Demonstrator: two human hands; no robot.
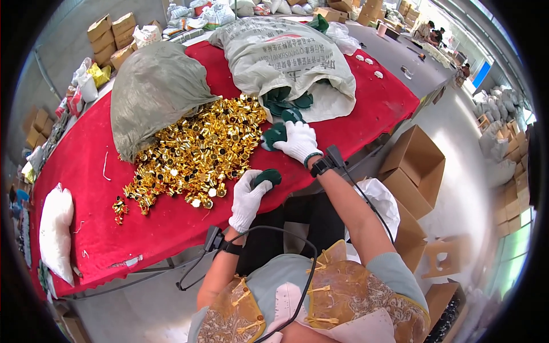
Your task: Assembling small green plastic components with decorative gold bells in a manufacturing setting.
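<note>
The left hand [247, 198] pinches a green disc [269, 178] over the desk's [114, 240] near edge; the right hand [298, 142] touches more discs [274, 135], grip unclear; probably light, thin, best held by the rim

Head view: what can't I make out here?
All in the head view:
Right hand: palm side, hidden behind its own back.
Left hand: part of its green disc, covered by fingers.
White sack: deeper contents, hidden by its cloth.
Grey bag: inside, hidden by its film.
</note>
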